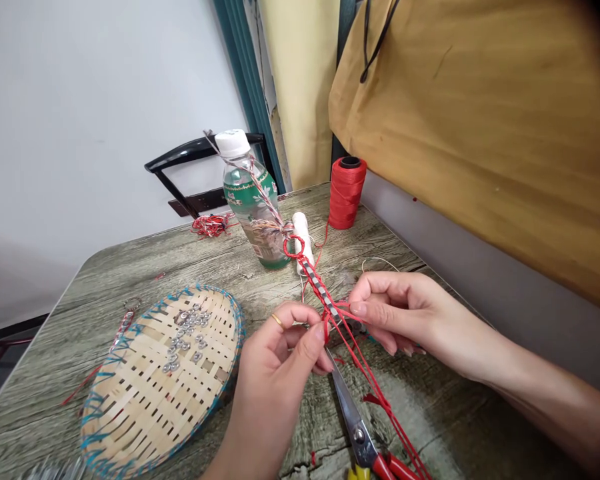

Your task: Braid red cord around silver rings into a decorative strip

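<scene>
My left hand (291,353), with a ring on one finger, is closed in a pinch on a strand of red cord. Opposite it, my right hand (400,307) pinches another red strand to the right of the braid. Between them runs a red braided band (320,288) with dark and silvery pieces along its middle. Its top ends in a red loop (294,247), held by twisted cord tied around a plastic bottle (253,200). Loose red cords (370,380) trail from the band toward the lower right. Scissors (353,417) with red handles lie below my hands.
A woven bamboo tray (145,407) with small metal rings (190,327) sits on the left of the wooden table (130,267). Behind stand a red thread spool (347,193) and a white spool (303,237). Tangled thread (213,225) lies near a black chair (195,153).
</scene>
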A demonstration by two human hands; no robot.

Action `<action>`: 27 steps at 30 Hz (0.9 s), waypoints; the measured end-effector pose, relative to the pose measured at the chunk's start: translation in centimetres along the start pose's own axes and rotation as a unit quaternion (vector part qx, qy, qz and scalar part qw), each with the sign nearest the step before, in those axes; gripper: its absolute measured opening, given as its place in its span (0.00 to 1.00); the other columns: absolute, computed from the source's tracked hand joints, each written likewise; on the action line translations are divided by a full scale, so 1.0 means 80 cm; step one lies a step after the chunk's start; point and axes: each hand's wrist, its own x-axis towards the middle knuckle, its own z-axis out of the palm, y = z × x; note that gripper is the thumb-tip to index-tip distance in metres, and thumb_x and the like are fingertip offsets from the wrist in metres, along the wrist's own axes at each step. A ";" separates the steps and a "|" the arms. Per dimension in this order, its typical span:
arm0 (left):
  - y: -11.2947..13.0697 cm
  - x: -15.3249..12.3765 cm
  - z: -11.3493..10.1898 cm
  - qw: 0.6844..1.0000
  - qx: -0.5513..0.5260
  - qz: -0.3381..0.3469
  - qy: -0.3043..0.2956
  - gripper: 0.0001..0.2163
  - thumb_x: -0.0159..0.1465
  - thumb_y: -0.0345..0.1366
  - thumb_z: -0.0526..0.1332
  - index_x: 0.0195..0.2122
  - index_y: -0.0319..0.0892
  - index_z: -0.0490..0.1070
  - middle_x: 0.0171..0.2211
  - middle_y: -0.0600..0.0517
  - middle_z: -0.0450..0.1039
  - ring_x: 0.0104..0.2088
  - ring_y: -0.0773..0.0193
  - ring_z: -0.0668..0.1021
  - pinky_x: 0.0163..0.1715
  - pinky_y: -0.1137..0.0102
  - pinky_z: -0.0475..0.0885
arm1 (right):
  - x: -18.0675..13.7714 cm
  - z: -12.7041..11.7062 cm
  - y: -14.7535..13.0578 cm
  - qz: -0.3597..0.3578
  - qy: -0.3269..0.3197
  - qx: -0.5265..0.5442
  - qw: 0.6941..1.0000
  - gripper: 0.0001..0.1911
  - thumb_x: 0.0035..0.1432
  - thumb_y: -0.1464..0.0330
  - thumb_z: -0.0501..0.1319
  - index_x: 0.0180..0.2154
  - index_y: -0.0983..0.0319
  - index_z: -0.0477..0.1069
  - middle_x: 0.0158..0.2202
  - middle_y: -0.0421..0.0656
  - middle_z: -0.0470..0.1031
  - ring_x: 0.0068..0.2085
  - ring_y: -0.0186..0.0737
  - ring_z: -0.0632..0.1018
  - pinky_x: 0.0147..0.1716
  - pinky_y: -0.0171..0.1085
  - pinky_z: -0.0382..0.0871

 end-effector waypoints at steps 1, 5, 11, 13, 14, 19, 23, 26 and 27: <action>-0.002 -0.001 0.001 1.000 -0.015 0.001 0.005 0.02 0.56 0.32 0.61 0.28 0.40 0.68 0.24 0.57 0.70 0.20 0.73 0.71 0.22 0.77 0.67 | -0.001 0.001 0.002 -0.009 -0.004 0.007 1.000 0.12 0.58 0.62 0.55 0.28 0.64 0.64 0.15 0.33 0.60 0.17 0.24 0.58 0.16 0.26 0.50; -0.002 -0.006 0.007 0.997 -0.059 -0.027 0.033 0.02 0.56 0.32 0.61 0.28 0.40 0.69 0.21 0.58 0.70 0.18 0.74 0.71 0.20 0.78 0.67 | -0.009 0.007 0.008 -0.050 0.010 -0.001 0.999 0.13 0.59 0.63 0.54 0.26 0.64 0.63 0.19 0.34 0.60 0.21 0.26 0.60 0.19 0.27 0.52; -0.003 -0.018 0.017 0.985 -0.125 -0.027 0.119 0.02 0.55 0.31 0.62 0.29 0.40 0.73 0.21 0.55 0.74 0.24 0.70 0.74 0.28 0.76 0.71 | -0.022 0.016 0.008 -0.097 0.031 -0.126 0.987 0.14 0.61 0.64 0.51 0.25 0.63 0.62 0.22 0.36 0.61 0.25 0.28 0.62 0.24 0.28 0.56; -0.007 -0.021 0.019 0.980 -0.137 -0.013 0.141 0.04 0.55 0.33 0.61 0.29 0.40 0.75 0.23 0.54 0.76 0.26 0.68 0.75 0.30 0.75 0.71 | -0.024 0.018 0.008 -0.103 0.030 -0.151 0.983 0.14 0.62 0.64 0.50 0.25 0.62 0.62 0.22 0.36 0.61 0.24 0.28 0.62 0.23 0.28 0.56; -0.009 -0.022 0.019 0.979 -0.136 -0.011 0.148 0.04 0.55 0.34 0.62 0.28 0.41 0.76 0.24 0.54 0.76 0.27 0.68 0.75 0.30 0.74 0.71 | -0.025 0.019 0.008 -0.106 0.029 -0.161 0.981 0.14 0.62 0.64 0.50 0.25 0.62 0.62 0.22 0.36 0.61 0.24 0.28 0.63 0.23 0.28 0.56; -0.012 -0.022 0.021 0.982 -0.129 -0.051 0.126 0.02 0.51 0.33 0.66 0.26 0.42 0.77 0.21 0.55 0.75 0.24 0.69 0.73 0.28 0.75 0.70 | -0.024 0.019 0.014 -0.118 0.016 -0.189 0.975 0.15 0.62 0.64 0.49 0.25 0.62 0.62 0.20 0.36 0.61 0.23 0.29 0.62 0.22 0.29 0.55; -0.005 -0.021 0.024 0.980 -0.164 -0.086 0.075 0.02 0.50 0.32 0.66 0.25 0.41 0.77 0.21 0.54 0.74 0.23 0.71 0.70 0.23 0.78 0.68 | -0.025 0.018 0.017 -0.135 0.002 -0.200 0.970 0.14 0.61 0.65 0.50 0.24 0.62 0.61 0.20 0.35 0.59 0.23 0.28 0.62 0.23 0.28 0.55; -0.003 -0.019 0.023 0.975 -0.187 -0.106 0.049 0.02 0.51 0.32 0.66 0.25 0.40 0.77 0.21 0.54 0.72 0.23 0.72 0.69 0.23 0.79 0.67 | -0.027 0.017 0.018 -0.150 -0.011 -0.210 0.966 0.14 0.61 0.66 0.50 0.24 0.63 0.62 0.20 0.35 0.59 0.23 0.28 0.62 0.24 0.28 0.55; -0.002 -0.018 0.023 0.974 -0.191 -0.114 0.038 0.03 0.52 0.32 0.65 0.24 0.40 0.77 0.21 0.54 0.72 0.23 0.72 0.69 0.23 0.79 0.67 | -0.027 0.016 0.018 -0.154 -0.019 -0.211 0.965 0.14 0.61 0.66 0.50 0.25 0.63 0.63 0.20 0.35 0.60 0.24 0.28 0.62 0.25 0.28 0.55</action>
